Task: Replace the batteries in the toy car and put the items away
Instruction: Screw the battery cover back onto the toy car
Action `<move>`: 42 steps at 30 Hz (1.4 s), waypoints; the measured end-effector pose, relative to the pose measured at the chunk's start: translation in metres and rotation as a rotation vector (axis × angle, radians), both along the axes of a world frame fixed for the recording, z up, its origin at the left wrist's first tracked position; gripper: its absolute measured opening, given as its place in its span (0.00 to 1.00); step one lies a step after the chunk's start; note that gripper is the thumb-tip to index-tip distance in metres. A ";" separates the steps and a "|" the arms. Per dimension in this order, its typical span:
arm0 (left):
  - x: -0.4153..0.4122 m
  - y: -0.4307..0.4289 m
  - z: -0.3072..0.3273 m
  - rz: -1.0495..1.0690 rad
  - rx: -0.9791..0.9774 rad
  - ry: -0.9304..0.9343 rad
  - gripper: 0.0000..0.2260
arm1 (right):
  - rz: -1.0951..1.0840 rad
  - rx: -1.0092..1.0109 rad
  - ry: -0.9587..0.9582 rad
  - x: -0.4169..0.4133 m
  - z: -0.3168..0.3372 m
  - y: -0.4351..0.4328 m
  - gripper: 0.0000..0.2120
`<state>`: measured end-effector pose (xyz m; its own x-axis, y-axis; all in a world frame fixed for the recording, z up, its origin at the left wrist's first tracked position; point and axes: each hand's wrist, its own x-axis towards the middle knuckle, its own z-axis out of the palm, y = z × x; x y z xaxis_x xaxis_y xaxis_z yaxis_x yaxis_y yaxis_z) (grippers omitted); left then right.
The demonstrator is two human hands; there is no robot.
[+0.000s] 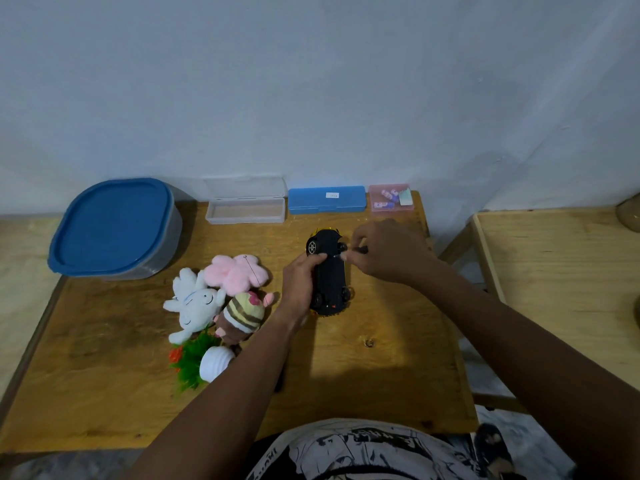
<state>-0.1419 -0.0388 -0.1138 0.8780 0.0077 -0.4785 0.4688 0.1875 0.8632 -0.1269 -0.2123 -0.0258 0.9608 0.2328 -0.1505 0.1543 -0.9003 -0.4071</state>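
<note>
Toy car [329,275] overturned mid-tabletop [381,358], left hand [299,282] gripping its side, right hand [384,251] closed on a screwdriver [360,250] at the underside: early stage, battery swap and tidying apparently remain.

Toy car [329,271] inverted on wooden counter [381,358], black underside up. Left hand [299,282] closed around car's left flank. Right hand [384,251] pinching thin dark tool [360,250], tip at underside near front wheel. Along rear edge of counter: lidded blue tub [110,226], open clear case [246,207], shut blue case [327,199], pink case [391,197] holding batteries. Plush toys [214,299] grouped left of car.
</note>
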 end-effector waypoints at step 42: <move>0.004 0.009 0.022 -0.067 0.054 -0.018 0.13 | 0.120 -0.179 -0.182 -0.003 -0.004 -0.001 0.18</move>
<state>-0.1375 -0.0295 -0.0920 0.8858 -0.0262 -0.4633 0.4632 0.1096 0.8795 -0.1299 -0.2132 -0.0297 0.9430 0.3316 -0.0269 0.3201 -0.9263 -0.1987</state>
